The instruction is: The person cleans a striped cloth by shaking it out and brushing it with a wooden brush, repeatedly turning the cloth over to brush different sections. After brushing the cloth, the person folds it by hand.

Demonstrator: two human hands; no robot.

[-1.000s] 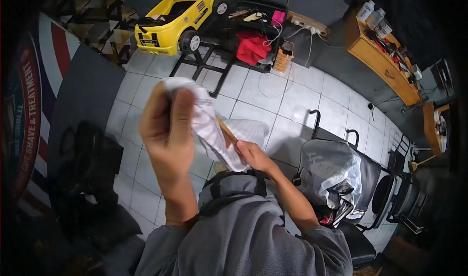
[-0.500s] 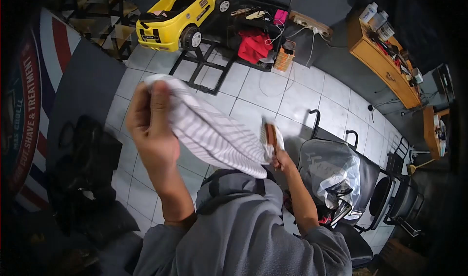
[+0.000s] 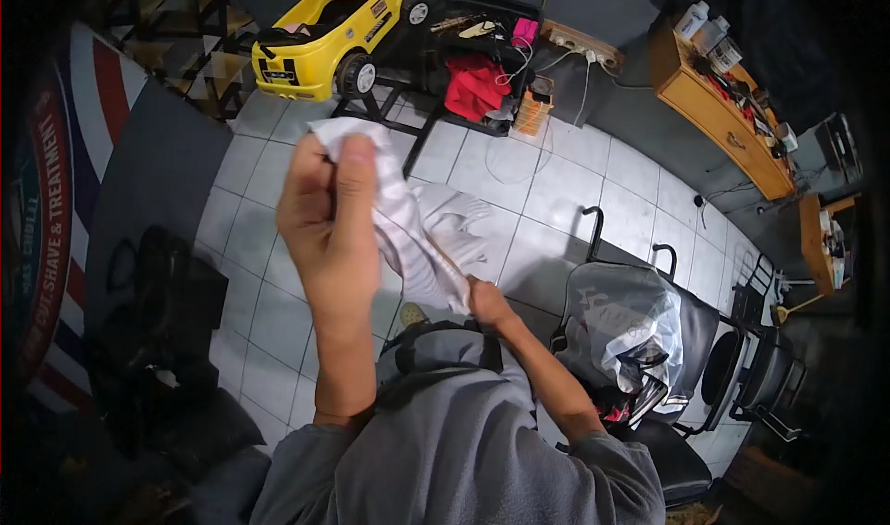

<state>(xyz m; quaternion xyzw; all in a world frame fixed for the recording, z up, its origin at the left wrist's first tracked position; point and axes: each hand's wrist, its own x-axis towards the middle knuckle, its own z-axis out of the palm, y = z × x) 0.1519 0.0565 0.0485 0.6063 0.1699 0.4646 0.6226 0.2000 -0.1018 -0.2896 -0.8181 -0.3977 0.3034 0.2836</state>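
A white cloth with thin grey stripes [image 3: 417,275] hangs in front of me. My left hand [image 3: 334,210], raised in the middle of the view, is closed on its upper edge, thumb on top. Lower and to the right, my right hand [image 3: 489,304] is wrapped around the handle of a wooden brush [image 3: 445,254]. The brush lies along the striped cloth, seen nearly edge-on, its bristles hidden. Folds of pale cloth spread out beyond it, over the tiled floor in this view.
A yellow toy car [image 3: 334,38] stands at the back beside a black shelf holding a red cloth [image 3: 476,87]. On the right, a clear plastic bag [image 3: 621,326] rests on a black chair. A wooden counter [image 3: 718,121] carries bottles. One shoe [image 3: 413,314] shows below the cloth.
My left hand has moved right with the cloth's edge. My right hand has swung left, bringing the brush from beside the cloth to against it. The cloth is now more bunched.
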